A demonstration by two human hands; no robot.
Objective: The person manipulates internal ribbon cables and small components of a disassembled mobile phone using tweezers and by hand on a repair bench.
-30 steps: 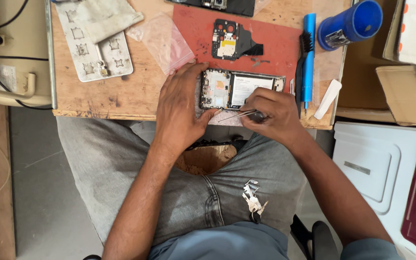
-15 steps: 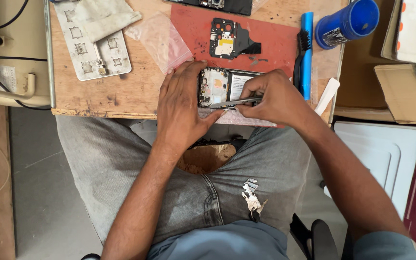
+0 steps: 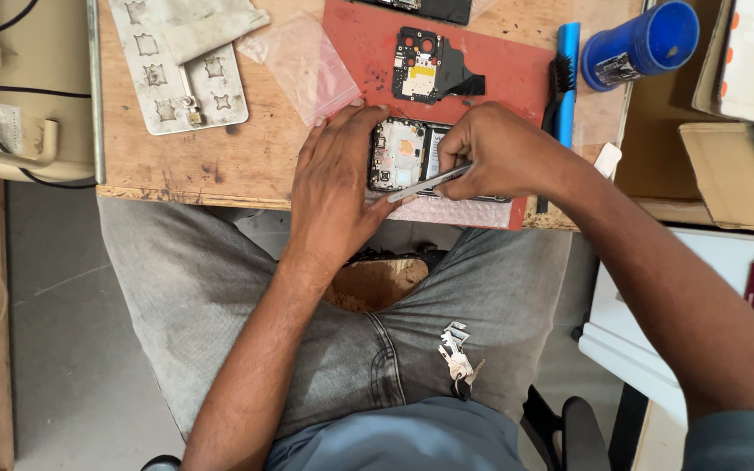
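**Reds, blues and greys around the fingers**

Under the fingers (image 3: 355, 122): red mat (image 3: 517, 70), silvery tweezers (image 3: 425, 183), opened phone (image 3: 401, 155) with grey-green innards. Beyond the fingers: black circuit board (image 3: 425, 65) with a yellow patch. Right of the fingers: blue brush (image 3: 566, 70), blue cylinder (image 3: 643, 44). Left of the fingers: clear pinkish bag (image 3: 303, 65), grey metal plate (image 3: 185, 83), brown wooden desk (image 3: 220, 161). Below: faded grey jeans (image 3: 220, 296).
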